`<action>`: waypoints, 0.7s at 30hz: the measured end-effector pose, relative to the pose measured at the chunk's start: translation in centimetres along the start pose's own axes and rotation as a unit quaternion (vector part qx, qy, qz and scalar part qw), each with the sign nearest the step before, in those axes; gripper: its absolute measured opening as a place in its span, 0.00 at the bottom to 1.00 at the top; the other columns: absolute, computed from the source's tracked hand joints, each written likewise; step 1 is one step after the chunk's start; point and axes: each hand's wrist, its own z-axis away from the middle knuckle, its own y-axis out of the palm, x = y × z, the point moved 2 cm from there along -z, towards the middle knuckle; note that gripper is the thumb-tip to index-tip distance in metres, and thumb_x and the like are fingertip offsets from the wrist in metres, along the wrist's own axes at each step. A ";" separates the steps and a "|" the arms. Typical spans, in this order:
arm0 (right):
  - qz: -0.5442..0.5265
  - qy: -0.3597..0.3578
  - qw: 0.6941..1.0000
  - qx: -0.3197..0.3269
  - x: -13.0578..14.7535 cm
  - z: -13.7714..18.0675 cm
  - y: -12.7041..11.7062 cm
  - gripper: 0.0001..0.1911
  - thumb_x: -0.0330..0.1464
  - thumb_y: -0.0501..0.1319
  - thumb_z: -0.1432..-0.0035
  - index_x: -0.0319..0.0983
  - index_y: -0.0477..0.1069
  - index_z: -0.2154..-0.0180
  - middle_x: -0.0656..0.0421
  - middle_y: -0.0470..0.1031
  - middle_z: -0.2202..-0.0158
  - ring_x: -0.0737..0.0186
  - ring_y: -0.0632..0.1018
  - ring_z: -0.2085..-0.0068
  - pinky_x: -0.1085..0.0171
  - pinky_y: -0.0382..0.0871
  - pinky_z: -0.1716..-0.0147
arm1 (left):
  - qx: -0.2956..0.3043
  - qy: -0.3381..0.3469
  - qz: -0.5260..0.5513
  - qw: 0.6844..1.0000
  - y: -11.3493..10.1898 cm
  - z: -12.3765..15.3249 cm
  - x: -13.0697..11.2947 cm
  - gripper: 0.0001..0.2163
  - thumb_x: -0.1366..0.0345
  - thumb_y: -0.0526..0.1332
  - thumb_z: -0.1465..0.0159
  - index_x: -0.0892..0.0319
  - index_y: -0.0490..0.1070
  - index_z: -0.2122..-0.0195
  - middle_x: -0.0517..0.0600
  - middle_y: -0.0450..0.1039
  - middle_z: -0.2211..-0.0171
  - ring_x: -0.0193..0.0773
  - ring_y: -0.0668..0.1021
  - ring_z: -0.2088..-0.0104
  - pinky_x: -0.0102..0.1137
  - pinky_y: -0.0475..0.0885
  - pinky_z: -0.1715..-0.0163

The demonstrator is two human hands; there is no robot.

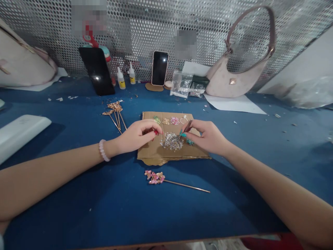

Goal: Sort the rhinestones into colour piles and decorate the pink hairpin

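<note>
A brown cardboard sheet (156,152) lies on the blue table with a heap of small silvery rhinestones (171,141) in its middle. My left hand (136,135) rests on the sheet's left part, fingers curled in a pinch on something too small to make out. My right hand (208,137) sits at the heap's right side and pinches thin tweezers (187,125) that point up and left. Small green, gold and pink ornaments (166,121) and a ring lie along the sheet's far edge. A hairpin with a pink flower head (155,177) lies just in front of the sheet.
Several gold hairpins (116,113) lie left of the sheet. At the back stand a dark tablet (96,71), two glue bottles (121,79), a phone on a stand (159,68), plastic bags (182,84) and a pale handbag (234,80). A white box (20,133) sits at the left.
</note>
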 end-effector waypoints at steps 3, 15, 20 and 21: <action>0.004 0.004 1.000 0.001 0.1 0.0 0.0 0.03 0.29 0.56 0.47 0.39 0.67 0.72 0.58 0.77 0.69 0.63 0.76 0.68 0.62 0.70 0.66 | 0.002 -0.004 0.004 1.000 0.0 0.0 -0.1 0.08 0.70 0.51 0.40 0.61 0.70 0.66 0.49 0.69 0.66 0.29 0.70 0.74 0.23 0.69 0.76; -0.014 -0.012 1.000 0.018 -0.1 0.0 0.0 0.04 0.31 0.56 0.45 0.39 0.68 0.70 0.58 0.76 0.69 0.64 0.76 0.67 0.63 0.70 0.65 | 0.002 -0.005 0.016 1.000 0.0 0.1 0.2 0.08 0.71 0.51 0.41 0.60 0.70 0.66 0.48 0.68 0.67 0.29 0.70 0.74 0.22 0.69 0.77; -0.015 -0.020 1.000 0.017 -0.1 0.1 0.1 0.04 0.30 0.56 0.44 0.39 0.68 0.70 0.58 0.76 0.69 0.65 0.76 0.67 0.63 0.70 0.65 | 0.001 0.001 0.007 1.000 0.0 0.1 0.1 0.08 0.71 0.52 0.41 0.60 0.70 0.66 0.48 0.68 0.67 0.29 0.70 0.74 0.23 0.69 0.76; -0.015 -0.020 1.000 0.017 -0.1 0.1 0.1 0.04 0.30 0.56 0.44 0.39 0.68 0.69 0.58 0.76 0.69 0.65 0.76 0.67 0.63 0.70 0.64 | 0.000 0.002 0.005 1.000 0.0 0.0 0.2 0.08 0.71 0.52 0.41 0.60 0.70 0.66 0.48 0.68 0.67 0.29 0.70 0.73 0.24 0.69 0.76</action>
